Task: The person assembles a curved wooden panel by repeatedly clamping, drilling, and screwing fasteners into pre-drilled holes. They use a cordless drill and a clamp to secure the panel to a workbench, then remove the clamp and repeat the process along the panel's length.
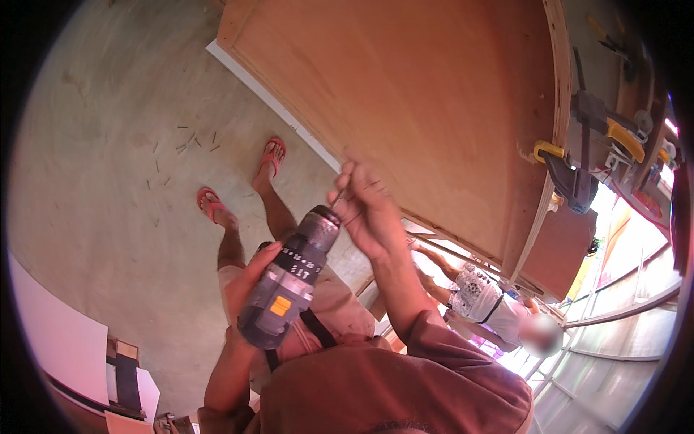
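Observation:
A black cordless drill (pixel 269 316) with an orange patch on its housing is in front of my body, its chuck tilted up and to the right. My left hand (pixel 254 269) is wrapped round it, with the thumb along its side; the handle is hidden beneath the body. At the chuck end, my right hand (pixel 370 210) has its fingers pinched together on a thin dark bit (pixel 340 197). The bit seems to reach the chuck's mouth, though blur hides whether it sits inside. Both hands are held up, apart from the large wooden panel (pixel 412 94).
A clamp with yellow parts (pixel 571 177) grips the panel's right edge. Several screws or nails (pixel 189 139) lie on the concrete floor (pixel 94 181). Another person (pixel 486 300) is beyond the panel, at the right. White boards (pixel 65 318) stand at the lower left.

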Tool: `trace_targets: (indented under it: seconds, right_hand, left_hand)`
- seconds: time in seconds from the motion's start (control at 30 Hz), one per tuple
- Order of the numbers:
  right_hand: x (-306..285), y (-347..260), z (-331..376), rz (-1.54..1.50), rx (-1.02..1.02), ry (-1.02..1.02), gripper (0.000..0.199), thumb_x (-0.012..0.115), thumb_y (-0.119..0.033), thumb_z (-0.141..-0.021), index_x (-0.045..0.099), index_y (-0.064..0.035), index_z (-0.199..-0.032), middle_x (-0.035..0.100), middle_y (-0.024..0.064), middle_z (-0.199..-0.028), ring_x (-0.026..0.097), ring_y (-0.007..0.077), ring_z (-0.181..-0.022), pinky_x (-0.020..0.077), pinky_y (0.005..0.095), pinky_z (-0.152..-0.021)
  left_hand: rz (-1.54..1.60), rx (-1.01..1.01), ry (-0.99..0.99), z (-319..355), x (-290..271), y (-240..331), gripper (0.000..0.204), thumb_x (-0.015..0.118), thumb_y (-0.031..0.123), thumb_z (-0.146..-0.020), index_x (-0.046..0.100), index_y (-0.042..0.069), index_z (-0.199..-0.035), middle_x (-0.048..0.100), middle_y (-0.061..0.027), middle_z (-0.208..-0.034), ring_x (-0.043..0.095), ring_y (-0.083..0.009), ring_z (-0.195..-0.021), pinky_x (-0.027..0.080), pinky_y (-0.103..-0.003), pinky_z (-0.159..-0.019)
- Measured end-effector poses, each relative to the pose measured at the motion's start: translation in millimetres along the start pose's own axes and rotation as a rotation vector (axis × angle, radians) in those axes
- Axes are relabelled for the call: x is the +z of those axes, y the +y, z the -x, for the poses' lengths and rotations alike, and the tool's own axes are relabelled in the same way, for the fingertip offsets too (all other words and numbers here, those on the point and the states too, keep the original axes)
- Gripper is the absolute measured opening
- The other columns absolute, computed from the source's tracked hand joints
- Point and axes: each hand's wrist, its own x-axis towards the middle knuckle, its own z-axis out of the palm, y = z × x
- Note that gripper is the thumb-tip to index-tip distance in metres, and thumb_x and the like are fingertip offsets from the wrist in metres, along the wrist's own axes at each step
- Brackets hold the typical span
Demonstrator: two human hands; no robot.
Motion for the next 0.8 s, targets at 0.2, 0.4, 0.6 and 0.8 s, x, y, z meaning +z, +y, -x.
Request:
trace_targets:
  seconds: [0.2, 0.4, 0.6, 0.8]
  right_hand:
    - [0, -69, -3, 0.053, -0.167, -0.01, 0.044, 0.057, -0.013, -0.107, 0.048, 0.0004, -0.148, 0.064, 0.007, -0.116, 0.066, 0.016, -0.105, 0.0646, 0.0404, -0.09]
    - [1, -104, -6, 0.022, -0.24, -0.032, 0.051, 0.056, -0.01, -0.107, 0.039, 0.0026, -0.153, 0.062, 0.0086, -0.119, 0.067, 0.017, -0.106, 0.0657, 0.0392, -0.09]
    - [-14, -133, -11, -0.071, -0.198, -0.066, 0.042, 0.058, -0.018, -0.107, 0.051, 0.0005, -0.145, 0.068, 0.0107, -0.117, 0.07, 0.0177, -0.1, 0.0641, 0.038, -0.088]
    - [-13, -150, -3, -0.135, -0.195, -0.022, 0.031, 0.056, -0.036, -0.108, 0.062, -0.0083, -0.121, 0.068, 0.0101, -0.113, 0.067, 0.0217, -0.103, 0.0603, 0.041, -0.082]
  left_hand:
    - [0.104, 0.075, -0.118, -43, 38, -5, 0.069, 0.082, 0.006, -0.084, 0.051, -0.001, -0.146, 0.068, -0.0202, -0.122, 0.072, -0.0234, -0.1, 0.06, -0.035, -0.087]
    - [-0.008, 0.281, -0.088, -82, 66, 16, 0.046, 0.064, 0.001, -0.098, 0.054, -0.001, -0.142, 0.07, -0.0212, -0.114, 0.074, -0.0235, -0.085, 0.064, -0.034, -0.071]
    - [0.081, 0.146, -0.22, -101, 89, 12, 0.049, 0.076, 0.004, -0.088, 0.061, -0.002, -0.134, 0.074, -0.0173, -0.098, 0.074, -0.0258, -0.076, 0.062, -0.035, -0.069]
    - [-0.079, 0.572, -0.084, -145, 120, 39, 0.06, 0.085, 0.016, -0.076, 0.068, 0.003, -0.132, 0.074, -0.0138, -0.093, 0.071, -0.0232, -0.068, 0.055, -0.031, -0.057]
